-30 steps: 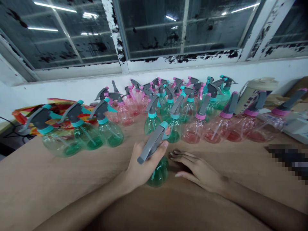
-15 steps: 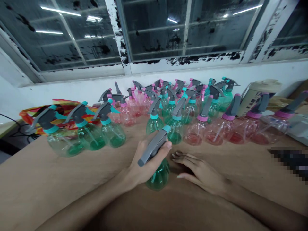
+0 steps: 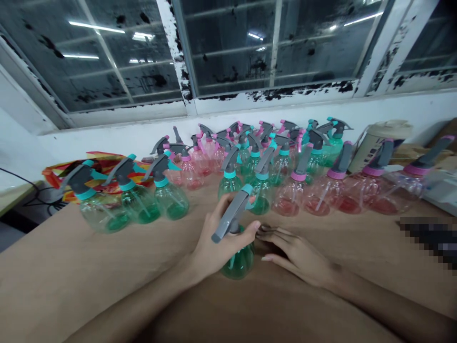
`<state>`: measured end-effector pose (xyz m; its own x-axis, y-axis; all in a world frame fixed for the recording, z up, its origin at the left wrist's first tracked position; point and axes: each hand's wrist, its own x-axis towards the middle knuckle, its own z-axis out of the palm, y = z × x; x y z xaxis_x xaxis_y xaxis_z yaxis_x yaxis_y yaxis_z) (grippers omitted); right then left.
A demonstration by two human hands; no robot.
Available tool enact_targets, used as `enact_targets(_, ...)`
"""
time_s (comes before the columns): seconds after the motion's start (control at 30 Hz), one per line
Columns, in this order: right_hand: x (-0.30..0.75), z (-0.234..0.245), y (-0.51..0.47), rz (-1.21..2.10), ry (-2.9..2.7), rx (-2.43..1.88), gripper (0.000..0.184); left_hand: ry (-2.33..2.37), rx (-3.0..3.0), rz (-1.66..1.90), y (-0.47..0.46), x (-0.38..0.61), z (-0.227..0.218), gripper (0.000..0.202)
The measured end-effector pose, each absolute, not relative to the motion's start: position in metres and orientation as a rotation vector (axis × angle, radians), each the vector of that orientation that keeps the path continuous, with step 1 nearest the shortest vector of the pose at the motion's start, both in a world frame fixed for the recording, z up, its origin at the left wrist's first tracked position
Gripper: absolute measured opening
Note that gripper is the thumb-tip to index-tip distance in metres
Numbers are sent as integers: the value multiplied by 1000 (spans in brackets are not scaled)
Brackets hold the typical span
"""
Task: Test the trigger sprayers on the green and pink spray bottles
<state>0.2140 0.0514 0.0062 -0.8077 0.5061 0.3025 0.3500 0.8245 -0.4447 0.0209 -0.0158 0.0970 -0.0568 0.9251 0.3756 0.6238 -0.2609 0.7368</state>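
A spray bottle with green liquid (image 3: 238,265) stands in front of me, its grey and teal spray head (image 3: 232,213) pointing away. My left hand (image 3: 216,246) curves round its neck, thumb on the near side and some fingers hidden behind the head. My right hand (image 3: 291,247) lies on the table just to the right, fingers stretched toward the bottle and holding nothing. Beyond my hands, a green spray bottle (image 3: 261,204) and a pink one (image 3: 286,202) stand in a row.
Three green spray bottles (image 3: 172,205) stand at the left, before a red and yellow bag (image 3: 96,158). Several pink and green bottles crowd the wall side. A beige cylindrical container (image 3: 374,145) is at the back right, and a blurred dark object (image 3: 430,238) lies on the table (image 3: 117,286).
My left thumb has moved away from the spray head and lower, showing more of the neck. The view has shifted slightly. My right hand stays in place.
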Motion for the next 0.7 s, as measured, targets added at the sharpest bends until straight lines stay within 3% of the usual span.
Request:
enact_targets(0.3, 210, 11, 52, 622, -2458, -772, 32, 1721, 1940, 1145, -37, -2, 85, 22)
enact_targets(0.43, 192, 27, 55, 686, -2363, -892, 31, 1921, 1942, 1180, -36, -27, 85, 23)
enact_targets(0.7, 120, 68, 75, 786, -2219, -1095, 61, 2205, 1801, 1370, 13, -73, 79, 37)
